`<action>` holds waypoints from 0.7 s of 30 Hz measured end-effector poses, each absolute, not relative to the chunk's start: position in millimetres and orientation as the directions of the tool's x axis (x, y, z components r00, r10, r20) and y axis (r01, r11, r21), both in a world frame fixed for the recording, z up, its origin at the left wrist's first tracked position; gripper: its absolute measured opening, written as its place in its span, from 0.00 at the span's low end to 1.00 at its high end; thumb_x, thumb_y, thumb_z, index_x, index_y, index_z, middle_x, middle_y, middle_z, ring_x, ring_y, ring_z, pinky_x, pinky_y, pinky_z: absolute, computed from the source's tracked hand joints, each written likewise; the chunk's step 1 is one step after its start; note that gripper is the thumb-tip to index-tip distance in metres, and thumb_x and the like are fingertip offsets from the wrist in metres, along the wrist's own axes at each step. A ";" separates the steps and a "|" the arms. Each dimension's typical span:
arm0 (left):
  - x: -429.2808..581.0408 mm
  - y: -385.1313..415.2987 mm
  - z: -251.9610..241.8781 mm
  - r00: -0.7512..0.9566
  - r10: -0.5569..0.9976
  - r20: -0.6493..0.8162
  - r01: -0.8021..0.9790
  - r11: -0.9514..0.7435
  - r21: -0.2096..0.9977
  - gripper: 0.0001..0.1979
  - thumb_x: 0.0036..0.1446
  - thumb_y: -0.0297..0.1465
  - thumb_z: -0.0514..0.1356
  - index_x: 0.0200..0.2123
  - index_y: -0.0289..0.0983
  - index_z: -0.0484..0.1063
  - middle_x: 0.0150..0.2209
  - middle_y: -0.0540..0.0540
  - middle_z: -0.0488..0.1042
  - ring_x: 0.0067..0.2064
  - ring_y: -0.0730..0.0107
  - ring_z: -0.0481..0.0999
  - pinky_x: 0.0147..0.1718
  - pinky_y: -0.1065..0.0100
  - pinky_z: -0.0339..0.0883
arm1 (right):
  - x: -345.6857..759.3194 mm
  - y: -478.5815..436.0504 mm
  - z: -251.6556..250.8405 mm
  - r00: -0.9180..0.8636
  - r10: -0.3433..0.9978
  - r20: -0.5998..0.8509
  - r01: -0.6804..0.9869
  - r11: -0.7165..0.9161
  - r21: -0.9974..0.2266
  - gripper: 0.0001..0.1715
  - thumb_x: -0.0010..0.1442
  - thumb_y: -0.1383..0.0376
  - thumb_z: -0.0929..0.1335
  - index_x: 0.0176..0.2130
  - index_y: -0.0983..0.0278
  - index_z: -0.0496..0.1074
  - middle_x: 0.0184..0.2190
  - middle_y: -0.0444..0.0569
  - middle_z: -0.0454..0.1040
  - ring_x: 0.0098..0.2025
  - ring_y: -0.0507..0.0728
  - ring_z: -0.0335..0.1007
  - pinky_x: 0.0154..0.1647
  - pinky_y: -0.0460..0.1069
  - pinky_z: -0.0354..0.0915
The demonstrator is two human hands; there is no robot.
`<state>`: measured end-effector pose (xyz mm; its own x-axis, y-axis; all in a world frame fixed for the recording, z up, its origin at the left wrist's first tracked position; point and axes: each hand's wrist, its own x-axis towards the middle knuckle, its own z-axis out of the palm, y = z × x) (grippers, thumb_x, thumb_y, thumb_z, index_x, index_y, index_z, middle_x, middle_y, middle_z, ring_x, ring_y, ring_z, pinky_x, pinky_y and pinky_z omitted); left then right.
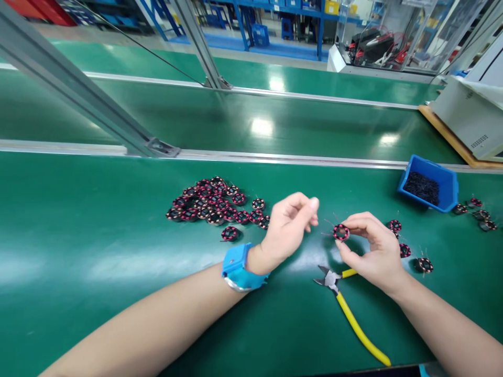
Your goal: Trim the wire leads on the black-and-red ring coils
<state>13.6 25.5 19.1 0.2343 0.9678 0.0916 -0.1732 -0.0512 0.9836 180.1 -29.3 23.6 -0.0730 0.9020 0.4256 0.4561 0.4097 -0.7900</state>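
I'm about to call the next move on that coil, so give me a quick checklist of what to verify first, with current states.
1. Grip: the coil is pinched at the fingertips of the right hand: ok.
2. The left hand holds nothing, close beside the coil: ok.
3. The yellow-handled cutters lie on the green surface below the right hand, not held: ok.
4. The wrist strap sits on the left wrist: ok; its cord: cannot tell.
5. State of the coil's wire leads: cannot tell, too small.
6. The blue bin stands to the right, upright: ok.
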 end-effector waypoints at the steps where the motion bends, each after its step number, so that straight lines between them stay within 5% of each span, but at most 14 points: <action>1: 13.6 24.0 19.8 0.350 0.934 0.069 -0.139 -0.021 0.990 0.20 0.55 0.45 0.60 0.22 0.35 0.65 0.19 0.52 0.66 0.21 0.77 0.64 0.20 0.74 0.58 | 180.4 -29.2 23.1 -0.058 0.903 0.425 0.444 0.405 -0.799 0.13 0.51 0.74 0.69 0.38 0.62 0.71 0.35 0.49 0.72 0.36 0.55 0.71 0.36 0.51 0.73; 4: 14.9 20.8 21.7 0.554 0.833 0.005 -0.069 0.039 0.997 0.20 0.54 0.45 0.60 0.22 0.34 0.65 0.18 0.53 0.64 0.20 0.79 0.62 0.19 0.75 0.56 | 181.0 -28.9 22.0 -0.028 0.901 0.433 0.433 0.401 -0.807 0.14 0.49 0.74 0.70 0.38 0.62 0.71 0.34 0.48 0.71 0.36 0.54 0.71 0.36 0.51 0.73; 11: 11.9 36.5 13.1 0.110 0.994 0.004 -0.299 0.029 0.954 0.17 0.54 0.40 0.62 0.22 0.35 0.63 0.19 0.53 0.65 0.19 0.80 0.63 0.17 0.77 0.56 | 180.3 -28.3 18.8 0.059 0.907 0.418 0.436 0.353 -0.827 0.13 0.49 0.72 0.71 0.37 0.62 0.69 0.34 0.47 0.71 0.35 0.54 0.72 0.37 0.50 0.73; 16: 18.8 14.3 10.0 0.456 0.890 -0.019 -0.283 0.165 0.945 0.18 0.45 0.33 0.68 0.38 0.34 0.67 0.35 0.45 0.72 0.30 0.75 0.72 0.22 0.76 0.65 | 180.3 -27.1 14.3 0.116 0.902 0.416 0.444 0.328 -0.834 0.18 0.49 0.69 0.73 0.40 0.62 0.68 0.34 0.47 0.72 0.36 0.55 0.73 0.38 0.52 0.74; 21: 28.6 -1.5 8.9 0.434 0.900 -0.028 -0.257 0.154 0.954 0.22 0.42 0.27 0.70 0.40 0.35 0.65 0.37 0.44 0.73 0.37 0.70 0.75 0.27 0.75 0.69 | 176.8 -27.3 9.3 0.082 0.877 0.473 0.500 0.374 -0.781 0.19 0.50 0.69 0.72 0.42 0.61 0.67 0.34 0.46 0.71 0.36 0.55 0.72 0.39 0.52 0.74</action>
<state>28.6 -1.5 8.9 0.4340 0.9005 -0.0281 -0.2572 0.1538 0.9540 176.8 -27.3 9.3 0.0819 0.8774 0.4726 0.5000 0.3740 -0.7811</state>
